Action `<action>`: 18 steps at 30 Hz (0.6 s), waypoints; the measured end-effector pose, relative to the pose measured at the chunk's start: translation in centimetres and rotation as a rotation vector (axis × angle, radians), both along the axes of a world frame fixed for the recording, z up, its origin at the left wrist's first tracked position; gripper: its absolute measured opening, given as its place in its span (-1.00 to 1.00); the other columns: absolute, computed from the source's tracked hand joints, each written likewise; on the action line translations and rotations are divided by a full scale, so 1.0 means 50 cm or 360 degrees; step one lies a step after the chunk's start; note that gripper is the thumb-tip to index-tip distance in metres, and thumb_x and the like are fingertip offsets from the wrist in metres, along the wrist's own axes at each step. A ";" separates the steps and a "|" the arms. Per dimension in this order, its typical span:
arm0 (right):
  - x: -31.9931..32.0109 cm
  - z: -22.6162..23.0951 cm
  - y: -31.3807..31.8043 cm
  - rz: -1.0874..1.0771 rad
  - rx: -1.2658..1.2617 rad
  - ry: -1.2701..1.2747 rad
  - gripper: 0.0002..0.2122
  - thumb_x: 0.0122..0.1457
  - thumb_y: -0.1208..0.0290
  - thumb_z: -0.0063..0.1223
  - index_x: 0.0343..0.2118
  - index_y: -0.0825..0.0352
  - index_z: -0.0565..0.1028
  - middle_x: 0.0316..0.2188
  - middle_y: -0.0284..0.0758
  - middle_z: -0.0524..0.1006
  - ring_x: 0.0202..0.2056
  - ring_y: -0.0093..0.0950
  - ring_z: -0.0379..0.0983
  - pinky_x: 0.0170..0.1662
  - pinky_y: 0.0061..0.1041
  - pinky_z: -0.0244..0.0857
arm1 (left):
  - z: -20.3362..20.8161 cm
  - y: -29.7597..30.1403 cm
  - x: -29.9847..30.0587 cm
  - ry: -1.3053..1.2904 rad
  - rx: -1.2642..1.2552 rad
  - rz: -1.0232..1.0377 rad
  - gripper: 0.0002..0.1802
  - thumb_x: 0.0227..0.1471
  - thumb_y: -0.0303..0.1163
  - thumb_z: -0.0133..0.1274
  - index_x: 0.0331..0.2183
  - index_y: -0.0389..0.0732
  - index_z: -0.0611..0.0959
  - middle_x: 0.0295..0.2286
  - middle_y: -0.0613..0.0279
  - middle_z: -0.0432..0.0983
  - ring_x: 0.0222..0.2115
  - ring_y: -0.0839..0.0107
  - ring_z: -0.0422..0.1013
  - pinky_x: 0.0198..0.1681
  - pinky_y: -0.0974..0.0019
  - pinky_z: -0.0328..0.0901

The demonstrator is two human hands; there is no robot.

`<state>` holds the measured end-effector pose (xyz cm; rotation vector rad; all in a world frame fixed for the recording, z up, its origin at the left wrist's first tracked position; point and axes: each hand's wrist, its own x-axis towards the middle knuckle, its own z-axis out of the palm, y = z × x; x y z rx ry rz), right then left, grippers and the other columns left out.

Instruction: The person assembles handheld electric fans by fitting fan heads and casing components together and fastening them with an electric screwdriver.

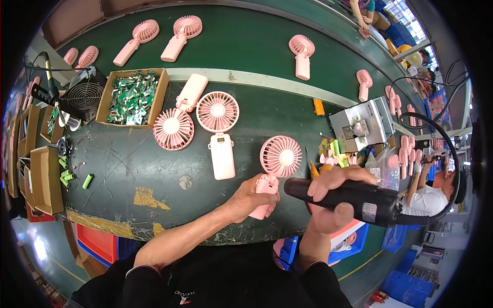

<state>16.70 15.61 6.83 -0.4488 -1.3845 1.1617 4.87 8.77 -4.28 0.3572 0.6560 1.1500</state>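
Note:
My left hand (250, 197) is closed around the handle of a pink handheld fan (281, 156), whose round grille points away from me. In my right hand (328, 219) lies a black electric screwdriver (349, 199), gripped by its thick body, with a cable running off to the right. Its front end points left, close beside the fan's handle; I cannot make out a bit or whether it touches. Just left of these, a second pink fan (222, 156) lies with a small dark display on its handle. Another pink fan (173, 129) lies beside that one, handle pointing up.
A cardboard box (162, 90) of green circuit boards stands at the back left. A silver machine (362, 126) stands right, near green battery cells. More pink fans (303, 46) lie on the green conveyor belt behind. A soldering iron (51, 84) and empty cardboard tray (46, 179) are left.

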 end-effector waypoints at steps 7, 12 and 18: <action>-0.032 0.010 -0.006 -0.0005 0.0013 0.0027 -0.46 0.03 0.11 0.22 -0.08 0.34 0.25 -0.42 -0.28 0.35 -0.66 -0.50 0.35 -0.60 -0.50 0.34 | 0.004 0.001 -0.002 0.0045 0.0000 -0.0031 -0.67 -0.02 -0.56 0.09 -0.18 -0.28 0.38 -0.47 0.21 0.43 -0.57 0.47 0.40 -0.53 0.35 0.35; -0.038 -0.011 0.002 0.0044 -0.0024 -0.0022 -0.46 0.04 0.12 0.24 -0.08 0.33 0.24 -0.43 -0.27 0.36 -0.64 -0.49 0.36 -0.58 -0.49 0.35 | 0.011 0.000 0.000 0.0053 0.0002 -0.0006 -0.66 -0.02 -0.55 0.08 -0.17 -0.31 0.38 -0.49 0.21 0.43 -0.58 0.48 0.40 -0.54 0.35 0.34; -0.046 -0.028 0.009 0.0216 0.0068 0.0010 -0.49 0.05 0.16 0.26 -0.11 0.35 0.25 -0.49 -0.28 0.37 -0.63 -0.48 0.37 -0.59 -0.48 0.35 | 0.016 -0.006 -0.009 0.0082 -0.0049 -0.0018 -0.64 -0.03 -0.58 0.06 -0.14 -0.33 0.38 -0.52 0.21 0.42 -0.58 0.47 0.40 -0.55 0.36 0.34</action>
